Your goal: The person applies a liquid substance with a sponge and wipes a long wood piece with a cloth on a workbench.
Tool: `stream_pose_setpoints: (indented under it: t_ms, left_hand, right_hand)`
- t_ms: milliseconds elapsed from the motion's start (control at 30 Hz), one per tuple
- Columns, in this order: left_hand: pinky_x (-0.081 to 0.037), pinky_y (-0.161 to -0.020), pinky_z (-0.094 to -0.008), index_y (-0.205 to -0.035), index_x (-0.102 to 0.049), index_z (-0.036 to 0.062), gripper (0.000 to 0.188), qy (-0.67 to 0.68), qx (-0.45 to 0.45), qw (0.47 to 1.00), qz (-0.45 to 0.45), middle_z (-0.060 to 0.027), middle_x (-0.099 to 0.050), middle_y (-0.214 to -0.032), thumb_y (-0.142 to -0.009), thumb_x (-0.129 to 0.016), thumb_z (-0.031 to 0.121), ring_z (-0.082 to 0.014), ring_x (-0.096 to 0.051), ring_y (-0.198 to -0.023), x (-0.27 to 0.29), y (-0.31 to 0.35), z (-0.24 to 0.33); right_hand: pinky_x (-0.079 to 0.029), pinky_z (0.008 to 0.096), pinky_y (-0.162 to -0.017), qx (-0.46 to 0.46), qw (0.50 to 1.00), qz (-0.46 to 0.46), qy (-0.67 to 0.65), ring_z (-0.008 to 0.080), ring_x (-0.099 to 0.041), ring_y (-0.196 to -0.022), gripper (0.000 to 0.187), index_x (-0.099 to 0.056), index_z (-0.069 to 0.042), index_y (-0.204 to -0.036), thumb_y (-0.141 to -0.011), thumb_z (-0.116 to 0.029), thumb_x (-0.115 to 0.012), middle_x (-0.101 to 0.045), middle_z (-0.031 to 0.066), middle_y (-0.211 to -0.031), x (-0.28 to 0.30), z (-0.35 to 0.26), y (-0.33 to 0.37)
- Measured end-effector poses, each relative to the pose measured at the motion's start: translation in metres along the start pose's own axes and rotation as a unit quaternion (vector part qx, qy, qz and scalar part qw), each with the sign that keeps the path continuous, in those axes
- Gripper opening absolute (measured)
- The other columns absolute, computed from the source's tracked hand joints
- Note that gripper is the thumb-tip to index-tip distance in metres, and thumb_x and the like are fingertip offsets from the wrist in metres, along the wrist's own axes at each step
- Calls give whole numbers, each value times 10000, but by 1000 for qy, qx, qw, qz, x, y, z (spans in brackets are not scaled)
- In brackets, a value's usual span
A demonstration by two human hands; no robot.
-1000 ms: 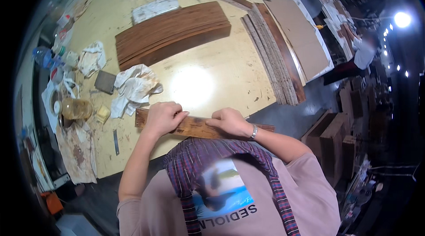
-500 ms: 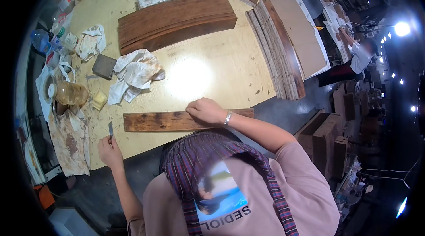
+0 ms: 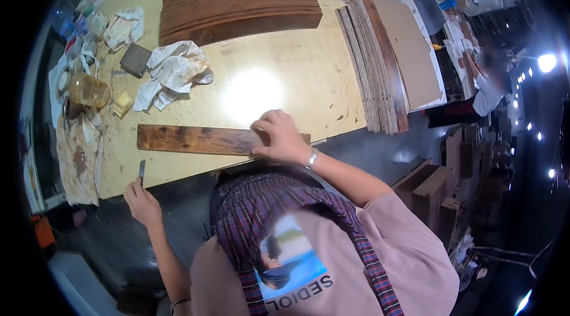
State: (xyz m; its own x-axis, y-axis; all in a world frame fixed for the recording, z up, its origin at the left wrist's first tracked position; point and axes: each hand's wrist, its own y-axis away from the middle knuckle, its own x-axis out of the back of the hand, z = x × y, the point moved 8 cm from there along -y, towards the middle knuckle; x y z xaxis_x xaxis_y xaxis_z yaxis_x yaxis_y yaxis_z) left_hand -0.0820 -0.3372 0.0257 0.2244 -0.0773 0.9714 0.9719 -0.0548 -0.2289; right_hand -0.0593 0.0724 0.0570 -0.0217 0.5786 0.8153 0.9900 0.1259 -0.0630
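Note:
A narrow brown wooden strip (image 3: 196,140) with dark patches lies along the near edge of the table. My right hand (image 3: 284,138) is closed over its right part, thumb at the near edge and fingers at the far edge. Off the table's front edge at the left, my left hand (image 3: 142,204) pinches a narrow flat metal blade (image 3: 142,170) that points up and away from me. The blade is apart from the strip, a little beyond its left end. The handle end of the blade is hidden in my fingers.
Crumpled stained cloth (image 3: 178,72), a dark square block (image 3: 135,59), a yellow sponge-like piece (image 3: 123,104) and a jar (image 3: 89,90) lie on the left. Stacked brown boards (image 3: 237,10) stand farther back; upright panels (image 3: 371,61) at right. A co-worker (image 3: 490,87) stands far right.
The wooden strip has shifted left and slightly away from me, tilting a little, with my right hand on it. My left hand has moved slightly left, still with the blade.

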Motion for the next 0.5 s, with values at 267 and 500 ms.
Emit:
stream_pose_setpoints:
  t_ms: [267, 500]
  left_hand:
    - [-497, -778, -419, -1111, -642, 26, 233, 58, 92, 994, 1, -121, -596, -974, -882, -653, 70, -325, -607, -921, 13, 37, 25]
    - [-495, -733, -410, -1066, -690, 46, 165, 195, -10, 976, 96, -108, -632, -941, -932, -612, 102, -325, -626, -873, 5, -18, 162]
  right_hand:
    - [-421, 404, -915, 21, 999, -46, 17, 314, -500, -1073, 710, -592, -62, -1176, -582, -308, -895, -529, 122, -1131, 24, 47, 57]
    - [-430, 406, -848, 55, 998, 6, -33, 304, -507, -973, 684, -586, -46, -1167, -579, -236, -880, -522, 117, -1056, 16, 46, 65]
